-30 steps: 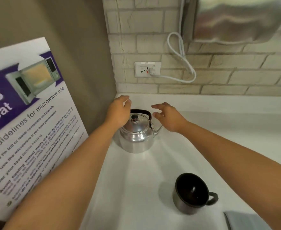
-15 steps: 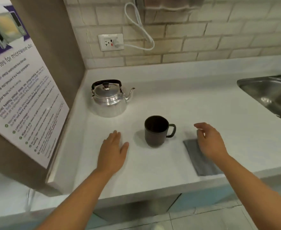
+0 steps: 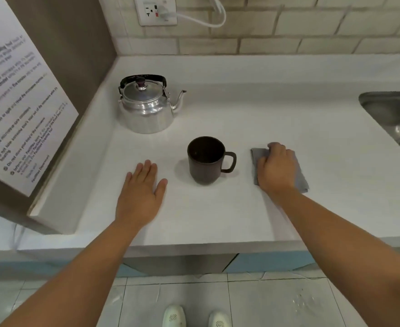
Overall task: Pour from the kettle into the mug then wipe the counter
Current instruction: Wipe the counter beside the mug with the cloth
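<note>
- I saw the kettle (image 3: 147, 107) standing upright at the back left of the white table (image 3: 241, 208), near the corner by the wall, lid on, black handle up and spout pointing right.
- The dark mug (image 3: 206, 159) stood upright in front of the kettle and a little to its right — well apart from it — with its handle turned to the right. I could not tell what, if anything, was inside; the interior just looked dark.
- My left hand (image 3: 140, 192) lay flat on the table to the left of the mug, palm down, fingers spread wide and holding nothing.
- My right hand (image 3: 275, 167) rested on a grey cloth (image 3: 299, 175) to the right of the mug, fingers curled down over its far edge; the cloth lay flat on the table with its corners showing beyond my hand.
- A steel sink (image 3: 397, 119) was set into the table at the far right, well clear of the cloth.
- A wall socket (image 3: 156, 10) with a white cable (image 3: 208, 22) plugged in sat on the tiled wall behind the kettle.
- A printed poster (image 3: 12, 102) hung on the panel to the left.
</note>
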Motion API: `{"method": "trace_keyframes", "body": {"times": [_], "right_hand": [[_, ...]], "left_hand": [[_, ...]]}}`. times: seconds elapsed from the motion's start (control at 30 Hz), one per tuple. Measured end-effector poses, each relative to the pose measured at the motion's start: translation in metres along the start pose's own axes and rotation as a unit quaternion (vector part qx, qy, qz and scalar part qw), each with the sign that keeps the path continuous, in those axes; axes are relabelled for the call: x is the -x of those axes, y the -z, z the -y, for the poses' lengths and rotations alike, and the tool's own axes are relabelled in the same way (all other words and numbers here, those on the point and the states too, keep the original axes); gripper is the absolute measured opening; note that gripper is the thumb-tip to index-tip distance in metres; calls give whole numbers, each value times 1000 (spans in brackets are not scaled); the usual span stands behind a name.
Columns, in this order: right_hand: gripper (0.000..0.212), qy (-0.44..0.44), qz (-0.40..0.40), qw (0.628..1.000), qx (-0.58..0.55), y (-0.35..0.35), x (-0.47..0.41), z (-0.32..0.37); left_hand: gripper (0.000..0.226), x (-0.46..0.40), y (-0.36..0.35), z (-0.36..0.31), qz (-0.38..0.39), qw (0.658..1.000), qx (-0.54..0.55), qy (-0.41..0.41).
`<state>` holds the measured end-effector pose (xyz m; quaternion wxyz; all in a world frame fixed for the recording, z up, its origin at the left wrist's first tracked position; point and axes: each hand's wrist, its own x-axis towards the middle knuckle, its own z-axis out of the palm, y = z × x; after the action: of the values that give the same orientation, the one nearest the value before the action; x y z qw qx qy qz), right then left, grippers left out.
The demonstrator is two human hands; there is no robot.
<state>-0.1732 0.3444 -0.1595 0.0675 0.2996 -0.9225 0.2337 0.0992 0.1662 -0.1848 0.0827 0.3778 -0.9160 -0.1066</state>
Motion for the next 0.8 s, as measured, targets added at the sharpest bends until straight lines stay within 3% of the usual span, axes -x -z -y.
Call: {"method": "trace_keyframes", "body": {"times": [0.03,0.1,0.2,0.27,0.37,0.47,0.63,0.8], "right_hand": [[29,-6,7,1000,-18,-5,-15,6],[34,73,101,992,-20,-20,-37,22],[49,259,274,926,-30,-35,-48,39],[53,291,269,918,0,-36,-48,30],[54,197,223,950,95,-23,-30,10],[57,131,226,961,90,-7,23,3],[58,217,251,943,36,11,134,36],[59,329,285,900,-13,-12,158,120]], "left_hand": [[64,1,0,0,-7,1000,7,2],[64,1,-1,2,-18,1000,14,4],[63,0,-2,3,-25,999,20,7],[64,0,-2,2,-23,999,22,10],[63,1,0,1,-24,999,31,15],[57,2,2,-2,-29,998,42,21],[44,0,13,9,-24,997,71,-17],[45,1,25,45,0,998,29,-55]]}}
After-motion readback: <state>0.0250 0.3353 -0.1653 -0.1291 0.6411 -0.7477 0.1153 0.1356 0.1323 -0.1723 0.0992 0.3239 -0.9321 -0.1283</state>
